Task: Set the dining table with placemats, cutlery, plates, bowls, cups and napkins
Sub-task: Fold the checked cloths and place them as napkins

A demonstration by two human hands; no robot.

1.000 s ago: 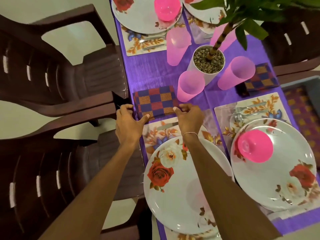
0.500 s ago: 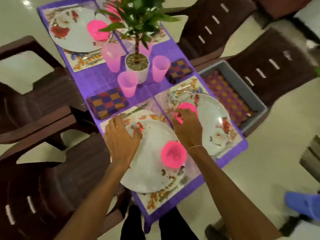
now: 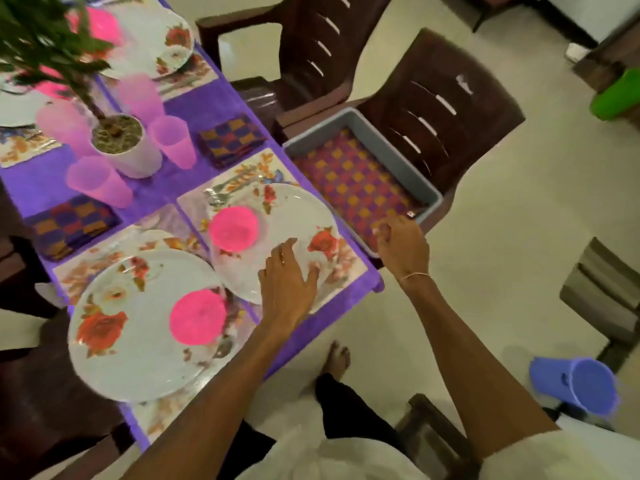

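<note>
Lying in the grey bin (image 3: 398,152) on a chair (image 3: 450,109) beside the bench's (image 3: 214,105) right edge, the checked napkin (image 3: 349,181) sits under the right hand (image 3: 403,247), whose fingers are loosely curled; whether they grip it I cannot tell. Best to pinch one corner and lift it clear of the rim. The left hand (image 3: 287,282) rests with fingers spread on the corner plate (image 3: 294,209).

Nothing in view can be read as text, a brand or a number. A small white tag (image 3: 411,213) at the near corner of the grey bin (image 3: 391,147) and a pale moulded mark (image 3: 464,84) on the back of the brown chair (image 3: 485,109) are too small and blurred to make out. The same goes for a dark mark (image 3: 564,379) on the side of the blue bucket (image 3: 588,393)
</note>
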